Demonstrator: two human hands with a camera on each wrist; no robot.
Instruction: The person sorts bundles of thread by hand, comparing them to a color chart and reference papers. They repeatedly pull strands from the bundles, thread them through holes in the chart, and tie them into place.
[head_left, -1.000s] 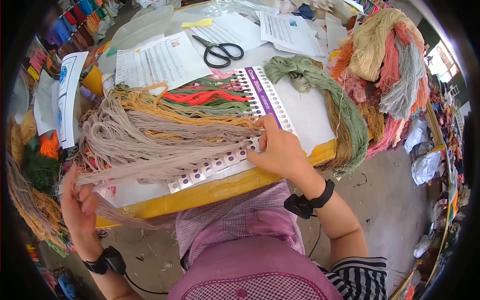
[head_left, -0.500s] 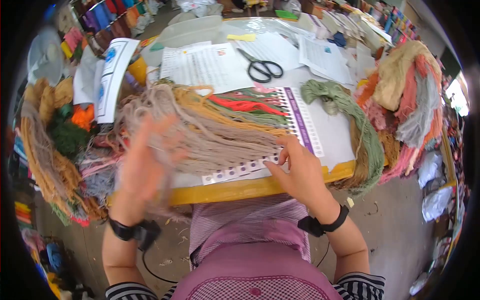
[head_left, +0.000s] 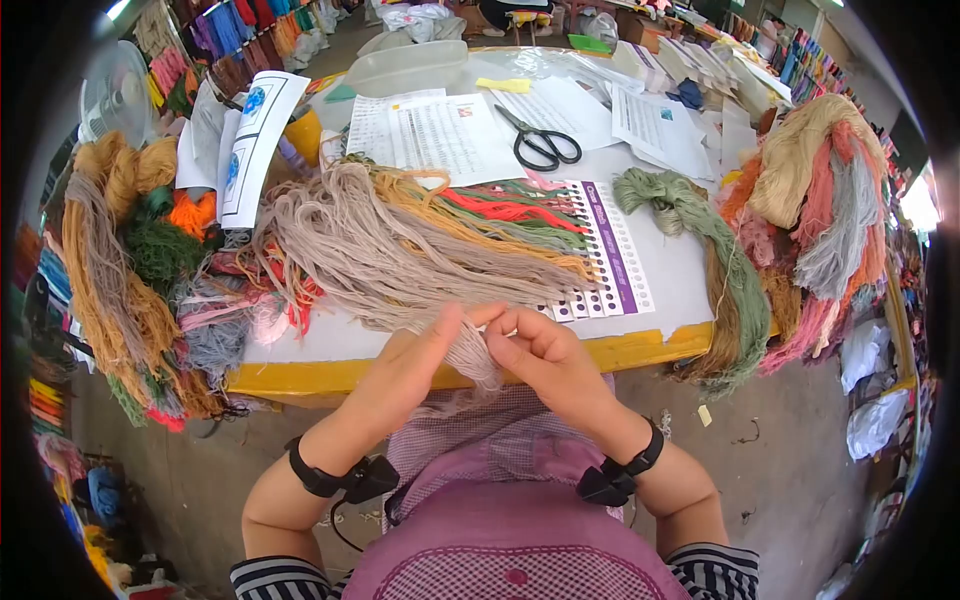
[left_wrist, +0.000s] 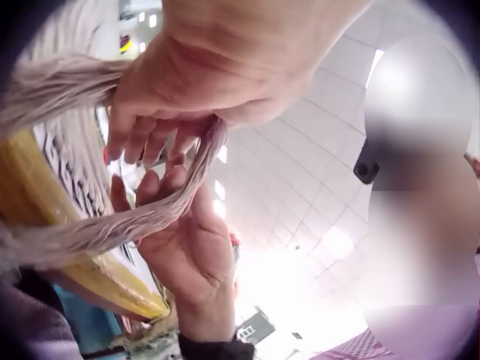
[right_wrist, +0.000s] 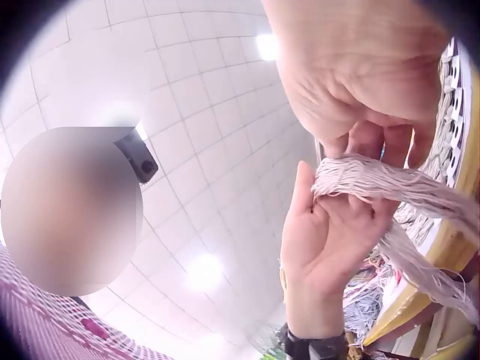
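Observation:
A grey-beige hank of embroidery thread (head_left: 472, 360) bends between both hands near the table's front edge. My left hand (head_left: 405, 360) is held with its thumb up, the thread lying across its fingers; in the right wrist view its palm (right_wrist: 330, 240) shows bare. My right hand (head_left: 548, 368) has curled fingers and pinches the folded end of the hank, its fingertips close to the left ones. Beyond the hands, a large bundle of grey-beige thread (head_left: 340, 225) spreads over the table beside ochre, red and green strands, attached to a punched white-and-purple thread card (head_left: 612, 245).
Black scissors (head_left: 546, 148) lie on the table behind the card, next to printed sheets (head_left: 450, 130). A green hank (head_left: 735, 265) hangs over the right edge. More coloured hanks (head_left: 115, 270) hang at the left. The table has a yellow front edge (head_left: 640, 350).
My left hand has come from the far left to the middle, bringing thread with it. My right hand has left the card's holes and moved down-left to meet the left hand.

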